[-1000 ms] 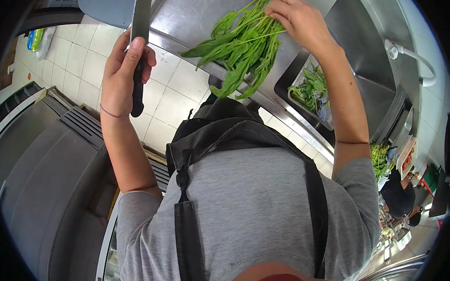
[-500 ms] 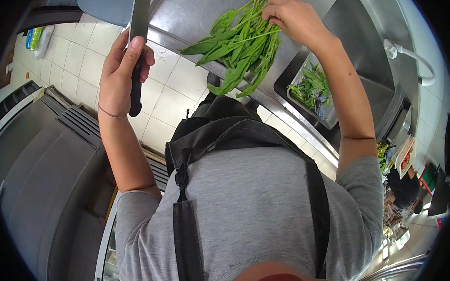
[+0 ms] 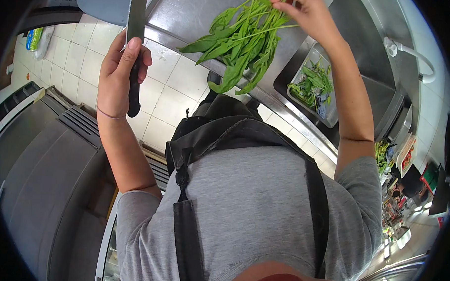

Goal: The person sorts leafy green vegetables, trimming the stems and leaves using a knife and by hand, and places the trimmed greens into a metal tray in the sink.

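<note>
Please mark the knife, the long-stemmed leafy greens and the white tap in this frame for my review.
Knife [image 3: 136,21]: head view, on the blade.
Leafy greens [image 3: 243,46]: head view, on the leaves in the middle of the bunch.
White tap [image 3: 391,47]: head view, on its base.

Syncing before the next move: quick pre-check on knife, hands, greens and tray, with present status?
1. Knife held by its handle in the left hand: ok.
2. Blade apart from the right hand: ok.
3. Knife tip in sight: not ok, the blade runs out of the top of the picture.
4. Right hand's grip on the leafy greens: cannot tell; fingertips are at the stem end.
5. Greens wholly on the metal counter: not ok, leaves hang over the front edge.
6. Tray has room left: ok, part of its bottom shows.
</note>
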`<move>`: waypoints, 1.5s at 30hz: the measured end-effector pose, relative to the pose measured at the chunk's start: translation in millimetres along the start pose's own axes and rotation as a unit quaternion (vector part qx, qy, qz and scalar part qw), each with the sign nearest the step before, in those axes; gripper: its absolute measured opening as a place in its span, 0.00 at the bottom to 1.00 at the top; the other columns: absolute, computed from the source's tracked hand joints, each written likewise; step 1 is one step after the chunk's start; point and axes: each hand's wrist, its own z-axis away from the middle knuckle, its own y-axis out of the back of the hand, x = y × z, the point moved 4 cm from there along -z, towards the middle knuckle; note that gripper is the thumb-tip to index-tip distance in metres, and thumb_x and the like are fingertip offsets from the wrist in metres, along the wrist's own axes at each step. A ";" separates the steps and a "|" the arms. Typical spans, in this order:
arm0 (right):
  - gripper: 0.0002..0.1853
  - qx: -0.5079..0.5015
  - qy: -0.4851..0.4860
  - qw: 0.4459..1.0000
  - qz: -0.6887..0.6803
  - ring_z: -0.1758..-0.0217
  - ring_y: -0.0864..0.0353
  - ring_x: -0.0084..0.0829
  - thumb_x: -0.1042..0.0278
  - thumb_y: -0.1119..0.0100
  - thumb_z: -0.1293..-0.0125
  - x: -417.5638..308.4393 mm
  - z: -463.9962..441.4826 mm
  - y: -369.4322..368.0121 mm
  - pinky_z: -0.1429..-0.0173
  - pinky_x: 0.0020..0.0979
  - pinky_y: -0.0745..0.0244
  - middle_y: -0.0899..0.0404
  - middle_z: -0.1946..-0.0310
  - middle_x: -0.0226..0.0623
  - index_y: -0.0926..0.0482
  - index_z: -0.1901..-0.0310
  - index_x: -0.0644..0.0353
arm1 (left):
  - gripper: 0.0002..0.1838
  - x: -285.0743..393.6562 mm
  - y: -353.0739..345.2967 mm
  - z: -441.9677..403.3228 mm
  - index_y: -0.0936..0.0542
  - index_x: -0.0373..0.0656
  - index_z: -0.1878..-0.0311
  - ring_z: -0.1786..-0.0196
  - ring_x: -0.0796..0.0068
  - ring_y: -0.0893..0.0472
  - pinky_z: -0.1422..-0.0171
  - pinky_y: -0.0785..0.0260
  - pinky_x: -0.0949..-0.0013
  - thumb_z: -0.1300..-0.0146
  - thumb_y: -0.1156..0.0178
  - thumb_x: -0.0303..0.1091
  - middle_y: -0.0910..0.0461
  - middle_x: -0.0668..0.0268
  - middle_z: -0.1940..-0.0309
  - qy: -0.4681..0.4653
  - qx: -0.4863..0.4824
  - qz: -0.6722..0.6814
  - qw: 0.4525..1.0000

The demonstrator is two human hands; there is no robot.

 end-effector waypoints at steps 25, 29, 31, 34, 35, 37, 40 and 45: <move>0.14 0.110 0.131 0.977 0.131 0.52 0.20 0.39 0.79 0.41 0.39 -1.6 90.7 -13.8 0.47 0.38 0.25 0.16 0.57 0.36 0.16 0.53 0.55 | 0.26 22.3 -49.0 38.2 0.29 0.35 0.35 0.75 0.85 0.32 0.70 0.41 0.80 0.28 0.42 0.43 0.24 0.68 0.72 -0.029 -0.033 -0.007 0.999; 0.10 0.008 0.176 0.960 0.219 0.49 0.22 0.36 0.75 0.37 0.44 -0.7 44.0 -38.3 0.46 0.36 0.25 0.19 0.60 0.31 0.16 0.59 0.53 | 0.29 19.1 -46.9 59.8 0.34 0.33 0.32 0.75 0.84 0.31 0.71 0.40 0.80 0.28 0.42 0.42 0.23 0.66 0.72 -0.028 -0.018 -0.005 0.999; 0.09 -0.039 0.172 0.959 0.223 0.49 0.22 0.36 0.77 0.38 0.46 2.6 28.6 -42.9 0.47 0.37 0.25 0.20 0.61 0.31 0.16 0.62 0.54 | 0.29 14.1 -41.1 69.2 0.34 0.33 0.31 0.75 0.84 0.31 0.71 0.40 0.80 0.28 0.42 0.41 0.23 0.66 0.72 -0.022 -0.001 -0.008 1.000; 0.04 0.042 0.314 0.914 0.252 0.68 0.21 0.38 0.72 0.37 0.47 -19.8 13.7 -26.5 0.58 0.34 0.23 0.20 0.71 0.34 0.18 0.68 0.57 | 0.22 2.5 -27.1 79.1 0.31 0.36 0.37 0.75 0.85 0.31 0.71 0.41 0.81 0.26 0.44 0.40 0.24 0.67 0.72 -0.006 0.020 -0.006 1.000; 0.04 0.044 0.324 0.912 0.247 0.68 0.22 0.39 0.72 0.37 0.48 -17.8 8.6 -30.0 0.58 0.35 0.24 0.20 0.71 0.34 0.18 0.69 0.56 | 0.27 -0.9 -22.5 81.9 0.33 0.34 0.33 0.76 0.85 0.31 0.71 0.40 0.81 0.27 0.43 0.41 0.23 0.67 0.72 -0.002 0.029 0.004 1.000; 0.04 0.052 0.345 0.906 0.239 0.69 0.24 0.43 0.71 0.39 0.51 -15.3 -3.8 -35.2 0.57 0.37 0.24 0.21 0.71 0.34 0.19 0.71 0.55 | 0.24 -4.7 -16.6 87.6 0.31 0.35 0.35 0.76 0.85 0.31 0.72 0.41 0.81 0.27 0.43 0.40 0.23 0.67 0.72 0.003 0.045 0.016 0.999; 0.09 -0.007 0.282 0.938 0.201 0.50 0.21 0.38 0.79 0.39 0.47 -20.6 0.3 -41.4 0.47 0.38 0.25 0.20 0.61 0.31 0.18 0.65 0.54 | 0.21 -3.2 -10.2 93.0 0.28 0.37 0.39 0.75 0.86 0.31 0.72 0.41 0.81 0.27 0.43 0.40 0.23 0.67 0.72 -0.007 0.064 0.031 0.997; 0.09 -0.145 0.242 0.943 0.176 0.53 0.20 0.39 0.79 0.38 0.47 -18.0 4.1 -63.6 0.48 0.40 0.25 0.21 0.62 0.32 0.18 0.64 0.53 | 0.21 -4.1 -5.0 96.1 0.28 0.36 0.39 0.75 0.85 0.31 0.72 0.40 0.80 0.27 0.42 0.40 0.23 0.67 0.72 -0.012 0.080 0.035 0.996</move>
